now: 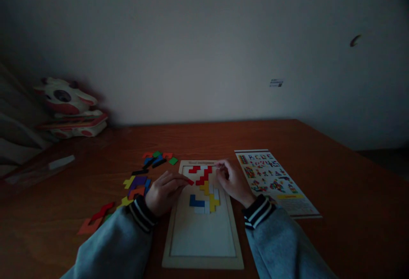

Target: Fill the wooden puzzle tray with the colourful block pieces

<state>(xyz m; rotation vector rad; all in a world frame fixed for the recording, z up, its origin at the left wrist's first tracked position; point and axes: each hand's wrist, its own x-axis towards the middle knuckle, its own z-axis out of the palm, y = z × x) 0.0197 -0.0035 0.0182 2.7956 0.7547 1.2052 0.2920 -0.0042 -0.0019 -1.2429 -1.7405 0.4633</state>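
A pale wooden puzzle tray [179, 245] lies on the brown table in front of me. Red, yellow, blue and white block pieces [204, 187] fill part of its upper half. My left hand [166, 194] rests on the tray's left edge, its fingertips pinching a small red piece [191, 182] over the tray. My right hand [233, 181] sits at the tray's upper right edge, fingers curled, touching the placed pieces near the top; what it holds, if anything, is hidden. Both arms wear grey sleeves with striped cuffs.
Loose coloured pieces [140, 181] lie scattered left of the tray, with red ones [96, 219] nearer me. A printed pattern sheet [275, 181] lies to the right. A white and red toy [68, 108] stands at the far left by the wall.
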